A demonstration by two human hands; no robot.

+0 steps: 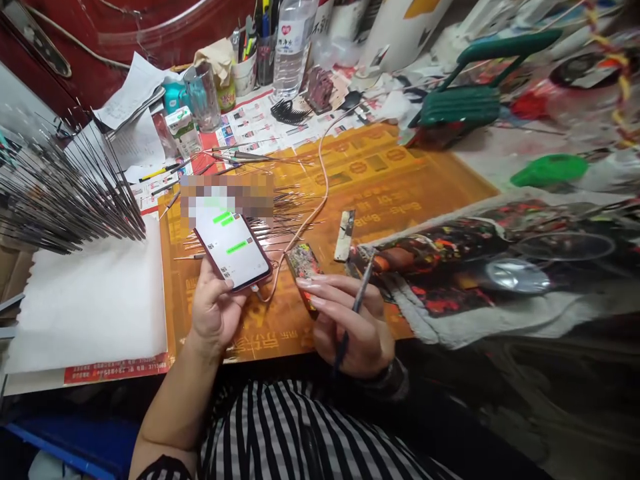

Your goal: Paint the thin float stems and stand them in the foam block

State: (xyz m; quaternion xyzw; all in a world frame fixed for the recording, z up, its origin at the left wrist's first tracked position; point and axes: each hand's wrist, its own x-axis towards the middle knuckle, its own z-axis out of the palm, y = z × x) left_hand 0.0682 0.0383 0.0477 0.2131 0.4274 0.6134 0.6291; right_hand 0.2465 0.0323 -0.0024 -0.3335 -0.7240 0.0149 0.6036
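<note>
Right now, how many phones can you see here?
1: the phone, held in the left hand with its lit screen showing. Any others could be hidden in the clutter.

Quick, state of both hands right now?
Left hand: holding a phone, screen lit.
Right hand: closed on a slim, pen-like tool.

The tabletop [483, 157] bears newspaper [250, 127] and an orange printed sheet [430, 187]. A paint-stained cloth [430, 330] lies at right, overlapping the sheet
</note>
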